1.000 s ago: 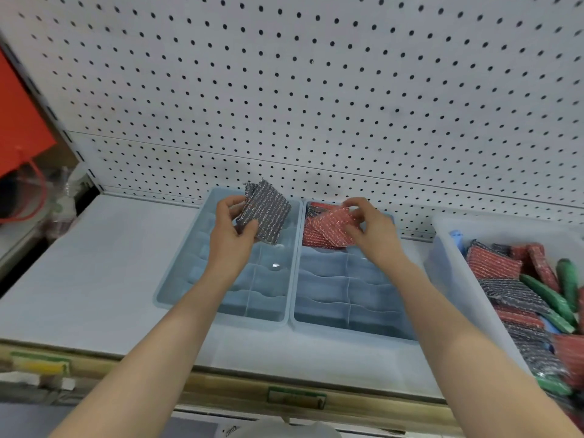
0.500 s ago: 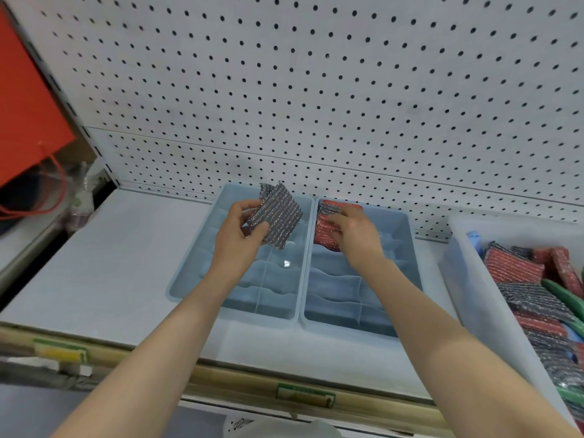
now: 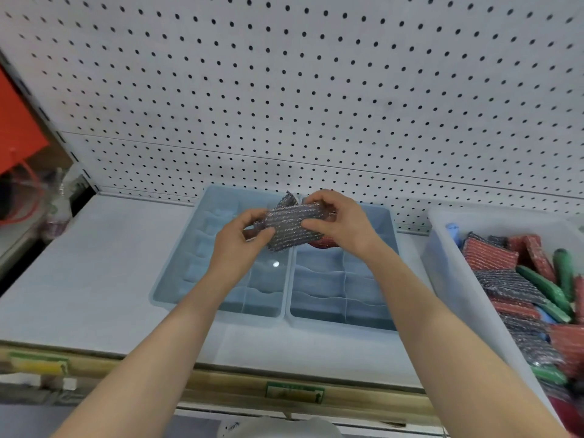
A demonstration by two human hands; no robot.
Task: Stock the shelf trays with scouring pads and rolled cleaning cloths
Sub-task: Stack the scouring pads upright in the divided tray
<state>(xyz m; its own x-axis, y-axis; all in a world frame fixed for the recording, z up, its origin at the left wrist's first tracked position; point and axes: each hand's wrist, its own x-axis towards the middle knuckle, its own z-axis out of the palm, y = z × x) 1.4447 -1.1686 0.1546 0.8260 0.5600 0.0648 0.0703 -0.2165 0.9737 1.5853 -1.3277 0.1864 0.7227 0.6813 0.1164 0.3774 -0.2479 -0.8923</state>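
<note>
Two pale blue divided trays sit side by side on the white shelf, the left tray (image 3: pixel 177 279) and the right tray (image 3: pixel 319 311). Above their shared wall both hands hold grey glittery scouring pads (image 3: pixel 289 224). My left hand (image 3: pixel 238 245) pinches the pads' left end and my right hand (image 3: pixel 343 222) grips their right end. Red scouring pads (image 3: pixel 325 242) lie in a back compartment of the right tray, mostly hidden under my right hand.
A clear plastic bin (image 3: pixel 442 273) at the right holds several red and grey pads and green rolled cloths (image 3: pixel 543 286). White pegboard (image 3: pixel 316 105) backs the shelf. An orange panel (image 3: pixel 19 128) and clutter sit beyond the left upright.
My right hand left the red pads in the right tray and came over to take hold of the grey pads held by my left hand. The view shifted slightly left.
</note>
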